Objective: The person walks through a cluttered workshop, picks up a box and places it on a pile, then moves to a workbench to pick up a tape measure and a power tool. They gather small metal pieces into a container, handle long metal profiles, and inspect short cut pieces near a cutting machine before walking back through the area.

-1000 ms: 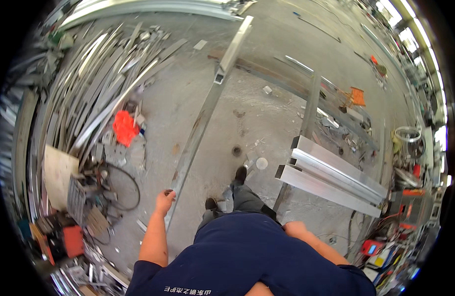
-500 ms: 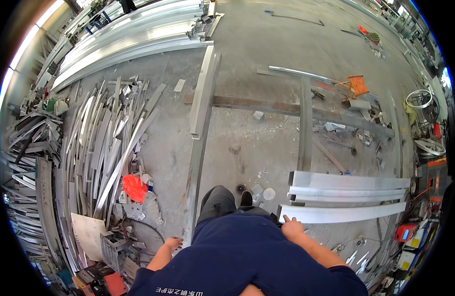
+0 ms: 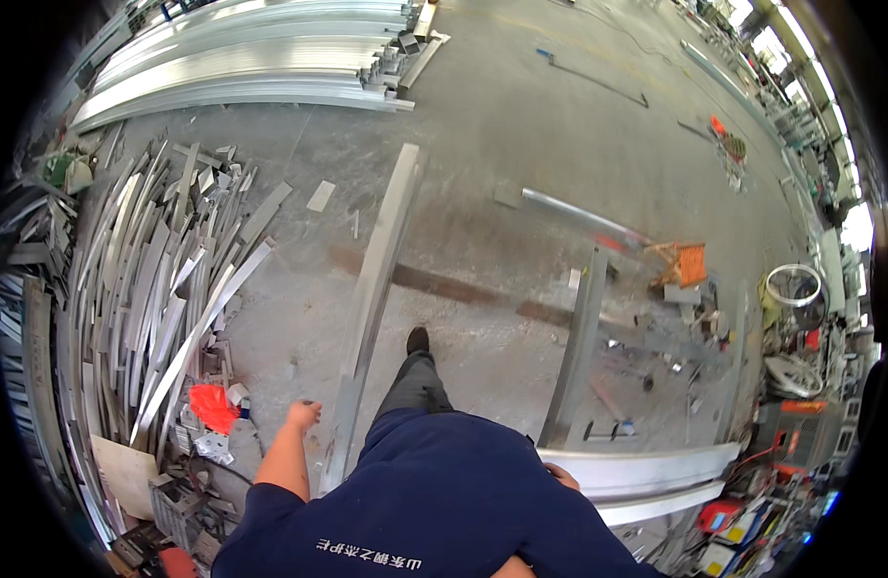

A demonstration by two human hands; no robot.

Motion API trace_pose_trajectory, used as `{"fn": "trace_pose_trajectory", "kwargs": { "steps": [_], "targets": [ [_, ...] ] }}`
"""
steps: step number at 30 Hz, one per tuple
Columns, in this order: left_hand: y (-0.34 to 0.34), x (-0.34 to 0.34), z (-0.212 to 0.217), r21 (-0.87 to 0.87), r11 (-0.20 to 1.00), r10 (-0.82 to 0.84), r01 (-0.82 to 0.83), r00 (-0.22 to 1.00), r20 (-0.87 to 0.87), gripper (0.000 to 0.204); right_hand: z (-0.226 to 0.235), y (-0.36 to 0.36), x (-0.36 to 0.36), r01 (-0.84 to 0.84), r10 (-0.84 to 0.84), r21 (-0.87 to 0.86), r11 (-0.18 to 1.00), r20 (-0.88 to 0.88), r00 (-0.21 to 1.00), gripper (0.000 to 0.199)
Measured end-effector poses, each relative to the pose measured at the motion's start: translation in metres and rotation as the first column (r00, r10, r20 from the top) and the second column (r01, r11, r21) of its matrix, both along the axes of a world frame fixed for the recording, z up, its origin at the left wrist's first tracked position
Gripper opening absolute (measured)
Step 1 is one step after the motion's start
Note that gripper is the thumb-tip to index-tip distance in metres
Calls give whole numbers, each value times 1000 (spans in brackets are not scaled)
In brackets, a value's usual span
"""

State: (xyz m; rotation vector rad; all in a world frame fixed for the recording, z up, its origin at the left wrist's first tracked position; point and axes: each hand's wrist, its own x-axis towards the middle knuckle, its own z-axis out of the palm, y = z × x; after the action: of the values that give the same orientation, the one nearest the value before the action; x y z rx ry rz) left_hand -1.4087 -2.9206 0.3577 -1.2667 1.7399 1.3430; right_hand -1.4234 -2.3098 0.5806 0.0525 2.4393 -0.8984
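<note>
My left hand (image 3: 304,414) swings out in front of my left side, fingers loosely bent and nothing seen in them. Just right of it, a long grey metal square tube (image 3: 378,250) runs away from me at floor level. My right hand (image 3: 561,474) is low at my right side, partly behind my shirt, so its fingers do not show well. Beside that hand lie silvery metal channel beams (image 3: 646,470), set crosswise; whether it touches them I cannot tell. One of my shoes (image 3: 418,340) is forward, right of the square tube.
Loose metal offcuts (image 3: 164,299) cover the floor at left, near an orange-red bag (image 3: 214,408). Long bright profiles (image 3: 241,58) are stacked at the far left. A rusty crossbar (image 3: 453,285) and a grey beam (image 3: 577,347) lie ahead; an orange stool (image 3: 689,264) stands at right.
I have stepped forward, and the channel beams now lie lower in view, beside and behind me. My right hand has come off the nearest beam's end; my left hand has swung forward.
</note>
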Motion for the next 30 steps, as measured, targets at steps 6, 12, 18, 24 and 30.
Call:
{"fn": "trace_pose_trajectory", "kwargs": {
  "steps": [6, 12, 18, 24, 30],
  "targets": [
    [-19, -208, 39, -93, 992, -105, 90, 978, -181, 36, 125, -8, -191, 485, -426, 189, 854, -282, 860, 20],
    [-27, -345, 61, -107, 994, -55, 22, 947, -318, 39, 175, -11, -377, 461, -749, -843, 278, 111, 653, 43],
    [-20, -367, 90, -184, 981, 24, -67, 974, -225, 44, 163, -28, -575, 261, -405, -954, 146, 183, 896, 54],
    [14, -343, 88, -481, 798, 315, -364, 931, -183, 48, 115, -60, -804, 168, -170, -982, 85, 152, 974, 78],
    [126, -409, 163, -629, 655, 524, -418, 851, -21, 42, 107, -107, -1016, 342, 13, -938, 56, 344, 939, 57]
  ]
}}
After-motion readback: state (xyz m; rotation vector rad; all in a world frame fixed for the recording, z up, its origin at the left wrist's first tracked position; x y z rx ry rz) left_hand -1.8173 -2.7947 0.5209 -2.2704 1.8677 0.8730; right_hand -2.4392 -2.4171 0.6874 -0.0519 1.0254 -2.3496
